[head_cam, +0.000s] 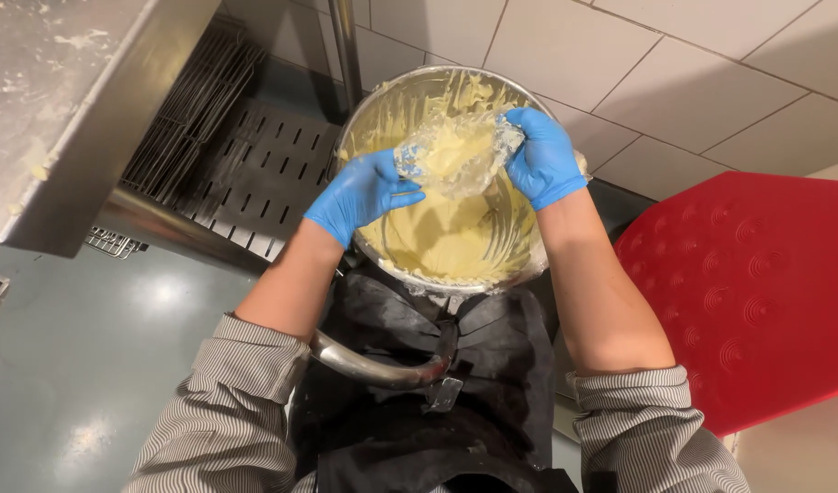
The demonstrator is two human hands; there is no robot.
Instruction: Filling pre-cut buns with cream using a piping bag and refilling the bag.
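— What is the person wearing on the hands?

— Thin, bright blue disposable gloves on both the left hand (359,194) and the right hand (544,157), each ending at the wrist.

— And the sleeves?

— A shirt with fine grey-and-white stripes, the left sleeve (222,402) and right sleeve (652,424) pushed up past the elbows, forearms bare.

— Anything over the shirt?

— A black apron (419,383), dusted with pale smears, with a small metal buckle at the front.

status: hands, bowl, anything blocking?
Left hand and right hand both shut on clear bag. Bag over steel bowl of yellow cream. Nothing in the way.
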